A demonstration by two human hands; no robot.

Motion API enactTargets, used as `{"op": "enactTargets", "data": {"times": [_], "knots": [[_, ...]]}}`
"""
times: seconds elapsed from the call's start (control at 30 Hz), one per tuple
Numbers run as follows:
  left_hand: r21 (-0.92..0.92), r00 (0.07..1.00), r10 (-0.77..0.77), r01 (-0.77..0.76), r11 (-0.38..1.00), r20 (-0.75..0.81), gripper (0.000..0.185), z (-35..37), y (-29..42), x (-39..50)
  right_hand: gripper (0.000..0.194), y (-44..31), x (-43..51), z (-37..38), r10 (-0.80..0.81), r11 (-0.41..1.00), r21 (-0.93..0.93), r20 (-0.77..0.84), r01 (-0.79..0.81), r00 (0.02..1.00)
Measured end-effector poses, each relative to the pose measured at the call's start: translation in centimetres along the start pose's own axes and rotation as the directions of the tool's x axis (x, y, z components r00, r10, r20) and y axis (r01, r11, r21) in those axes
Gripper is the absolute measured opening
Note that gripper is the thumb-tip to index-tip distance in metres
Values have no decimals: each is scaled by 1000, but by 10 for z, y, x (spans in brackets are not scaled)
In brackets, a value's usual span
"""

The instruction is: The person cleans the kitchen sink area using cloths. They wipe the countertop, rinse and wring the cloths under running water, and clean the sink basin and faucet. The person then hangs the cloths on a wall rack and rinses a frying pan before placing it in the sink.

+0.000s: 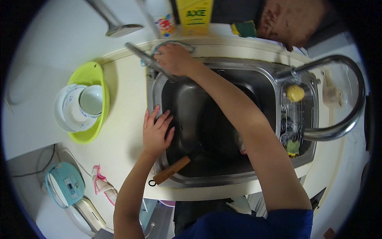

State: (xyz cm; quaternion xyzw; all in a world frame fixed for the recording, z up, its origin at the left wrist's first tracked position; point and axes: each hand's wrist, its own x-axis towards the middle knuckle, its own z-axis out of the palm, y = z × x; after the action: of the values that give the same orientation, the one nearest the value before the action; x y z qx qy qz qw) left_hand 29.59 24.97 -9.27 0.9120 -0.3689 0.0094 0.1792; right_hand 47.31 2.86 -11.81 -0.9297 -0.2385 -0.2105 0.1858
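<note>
My right hand point(174, 59) is at the back left corner of the sink, its fingers curled over a white and blue cloth point(188, 47). Just left of it, a slanted metal bar point(147, 61) partly overlaps the hand; I cannot tell what it belongs to. My left hand point(156, 131) lies on the sink's left rim with its fingers spread, holding nothing. A stainless steel sink point(155, 89) stretches below my right forearm. Inside sits a dark pan point(215, 125), partly hidden by that arm, and its wooden handle point(173, 170) rests across the front left rim.
A green plastic basket point(103, 119) with bowls point(92, 100) stands left. A curved faucet point(356, 104) arches at the right, by a potato point(295, 93) and a sponge point(292, 148). Bottles point(195, 18) line the back. A rice cooker point(67, 185) and cloth point(101, 180) lie front left.
</note>
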Motion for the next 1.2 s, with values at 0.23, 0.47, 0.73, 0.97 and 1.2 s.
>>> {"op": "enactTargets", "data": {"times": [0.23,0.47,0.73,0.97,1.2], "knots": [[62,999,9,-11,998,31,34,-1,5,3,12,60,-117,-101,330,915,-179,-189,-363,925],[83,993,111,-108,991,-33,37,-14,40,31,18,122,-196,-162,521,725,-333,-306,-603,796],[-114,840,146,-238,965,-522,46,50,130,312,7,136,-200,-151,558,750,-125,-409,-650,722],[-181,913,-121,53,982,-390,27,77,131,362,7,135,-205,-157,527,803,-45,-410,-594,744],[-423,816,-294,68,904,-497,23,1,129,183,15,111,-127,-164,521,853,261,-497,-453,694]]}}
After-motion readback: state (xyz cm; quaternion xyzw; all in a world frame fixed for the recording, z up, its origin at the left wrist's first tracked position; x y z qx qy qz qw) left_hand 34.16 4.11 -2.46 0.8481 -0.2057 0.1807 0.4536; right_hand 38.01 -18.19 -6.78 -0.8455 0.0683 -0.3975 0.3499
